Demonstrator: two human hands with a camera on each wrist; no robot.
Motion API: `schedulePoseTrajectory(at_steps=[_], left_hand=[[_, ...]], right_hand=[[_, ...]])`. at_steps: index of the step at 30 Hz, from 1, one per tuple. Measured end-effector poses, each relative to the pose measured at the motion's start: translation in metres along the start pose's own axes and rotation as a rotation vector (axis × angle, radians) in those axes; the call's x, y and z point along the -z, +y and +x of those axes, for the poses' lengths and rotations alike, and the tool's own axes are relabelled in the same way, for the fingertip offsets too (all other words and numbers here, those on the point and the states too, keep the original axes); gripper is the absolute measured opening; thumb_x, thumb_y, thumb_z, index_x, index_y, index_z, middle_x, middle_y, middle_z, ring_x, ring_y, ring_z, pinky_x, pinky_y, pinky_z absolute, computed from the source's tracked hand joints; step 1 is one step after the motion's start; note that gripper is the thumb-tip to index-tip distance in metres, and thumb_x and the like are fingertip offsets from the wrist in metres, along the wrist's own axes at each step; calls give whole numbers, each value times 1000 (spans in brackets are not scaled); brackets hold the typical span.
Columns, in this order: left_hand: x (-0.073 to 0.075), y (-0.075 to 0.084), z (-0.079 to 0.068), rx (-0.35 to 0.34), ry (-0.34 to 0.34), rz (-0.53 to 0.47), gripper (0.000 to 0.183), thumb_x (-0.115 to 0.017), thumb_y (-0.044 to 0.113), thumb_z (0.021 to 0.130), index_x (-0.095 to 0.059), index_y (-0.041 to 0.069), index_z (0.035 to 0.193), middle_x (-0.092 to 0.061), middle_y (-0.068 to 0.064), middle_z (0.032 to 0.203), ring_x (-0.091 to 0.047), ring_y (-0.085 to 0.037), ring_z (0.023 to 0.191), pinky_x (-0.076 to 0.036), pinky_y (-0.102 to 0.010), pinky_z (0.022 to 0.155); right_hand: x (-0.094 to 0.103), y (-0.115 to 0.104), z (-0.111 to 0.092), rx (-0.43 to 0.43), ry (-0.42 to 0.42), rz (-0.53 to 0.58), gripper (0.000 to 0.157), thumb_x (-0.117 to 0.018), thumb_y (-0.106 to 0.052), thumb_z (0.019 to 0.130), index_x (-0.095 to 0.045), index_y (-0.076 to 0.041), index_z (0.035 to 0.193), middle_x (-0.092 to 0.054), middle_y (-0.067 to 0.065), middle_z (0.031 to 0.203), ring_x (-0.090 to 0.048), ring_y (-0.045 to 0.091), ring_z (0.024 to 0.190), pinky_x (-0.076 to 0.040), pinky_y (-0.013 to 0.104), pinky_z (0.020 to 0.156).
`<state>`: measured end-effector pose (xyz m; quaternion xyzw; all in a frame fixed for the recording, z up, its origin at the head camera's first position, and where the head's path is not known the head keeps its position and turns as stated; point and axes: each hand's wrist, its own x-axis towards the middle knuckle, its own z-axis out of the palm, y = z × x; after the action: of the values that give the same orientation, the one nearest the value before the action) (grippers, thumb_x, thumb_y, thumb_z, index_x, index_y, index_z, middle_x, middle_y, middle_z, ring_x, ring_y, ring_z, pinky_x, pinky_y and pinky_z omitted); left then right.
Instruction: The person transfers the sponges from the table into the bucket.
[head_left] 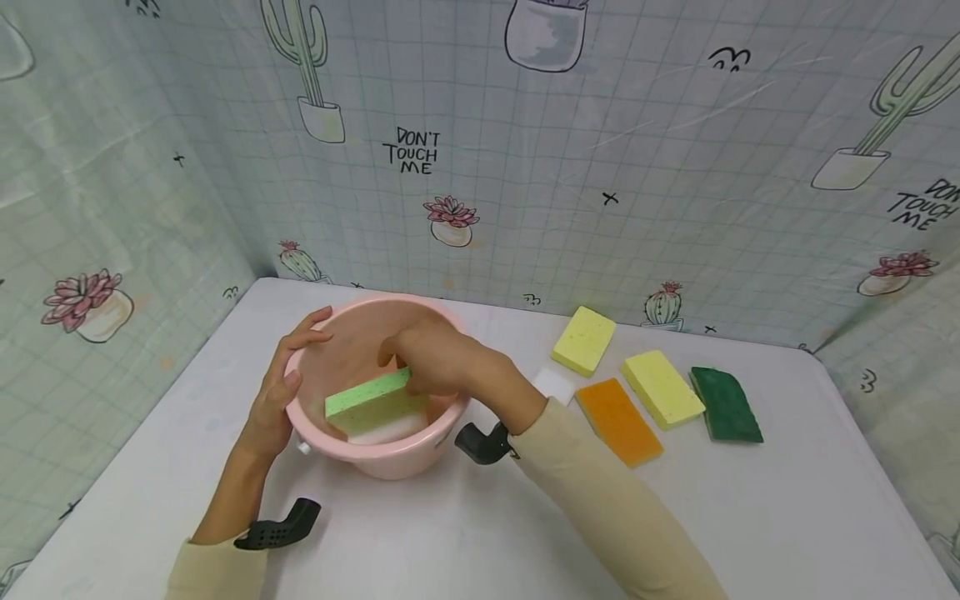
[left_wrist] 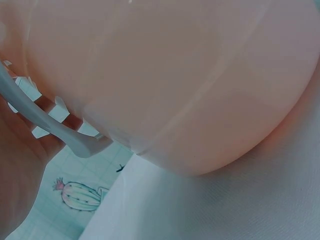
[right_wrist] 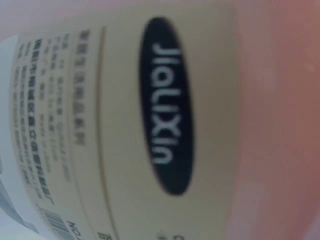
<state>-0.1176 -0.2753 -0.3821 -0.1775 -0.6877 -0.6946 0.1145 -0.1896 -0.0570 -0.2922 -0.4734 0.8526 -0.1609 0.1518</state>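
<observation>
The pink bucket (head_left: pixel 393 465) is set on the left part of the white desk (head_left: pixel 750 517). Its left rim is gripped by the left hand (head_left: pixel 276 404), whose fingers are bent over the edge; from the left wrist, part of that hand is seen behind the grey handle (left_wrist: pixel 50 128). Inside the bucket, the light green sponge (head_left: pixel 375 402) is pinched at its right end by the right hand (head_left: pixel 431 358). What the pale patch beneath it is cannot be told.

To the right, two yellow sponges (head_left: pixel 662 389), an orange sponge (head_left: pixel 619 422) and a dark green pad (head_left: pixel 726 405) are laid near one another. A white object (head_left: pixel 553 385) is partly hidden by the right wrist. The right forearm, in its beige sleeve (head_left: pixel 615 500), is stretched across the desk between bucket and sponges. The right wrist's view is blocked by the bucket's labelled wall. The desk is backed by a cactus-printed cloth (head_left: pixel 540 167).
</observation>
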Motion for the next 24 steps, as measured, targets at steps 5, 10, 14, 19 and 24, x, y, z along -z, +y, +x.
schedulePoseTrajectory(at_steps=[5, 10, 14, 19, 24], left_hand=[[0, -1, -1, 3, 3, 17, 44, -43, 29, 92, -45, 4, 127, -21, -6, 155, -17, -26, 139, -32, -21, 105], [1, -1, 0, 10, 6, 25, 47, -43, 31, 92, -42, 0, 128, -21, -6, 155, -17, -25, 140, -31, -21, 105], [1, -1, -1, 14, 8, 25, 47, -43, 31, 92, -42, 1, 128, -21, -6, 155, -17, -26, 140, -32, -22, 105], [1, -2, -1, 21, 8, 17, 45, -43, 29, 91, -44, 3, 127, -21, -5, 155, -18, -25, 139, -33, -22, 104], [2, -3, 0, 21, 7, 13, 46, -44, 29, 91, -43, 2, 128, -21, -4, 155, -18, -25, 139, -31, -23, 105]], right_hand=[[1, 2, 1, 69, 12, 1, 18, -72, -2, 82, -73, -10, 98, -66, -5, 89, -56, 13, 87, -43, 17, 78], [1, 1, 0, 57, -22, -3, 18, -67, -1, 84, -74, -9, 99, -68, -4, 92, -57, 13, 88, -43, 17, 79], [0, 0, 1, -8, -46, 12, 26, -64, 0, 87, -71, -6, 111, -68, 0, 104, -58, 13, 96, -44, 18, 85], [0, -1, 2, -46, -63, 11, 33, -60, 0, 90, -65, -6, 122, -64, 4, 119, -57, 17, 110, -43, 22, 93], [3, -1, 0, -31, -43, 20, 32, -60, -5, 92, -64, -8, 124, -63, 2, 123, -55, 12, 110, -44, 19, 89]])
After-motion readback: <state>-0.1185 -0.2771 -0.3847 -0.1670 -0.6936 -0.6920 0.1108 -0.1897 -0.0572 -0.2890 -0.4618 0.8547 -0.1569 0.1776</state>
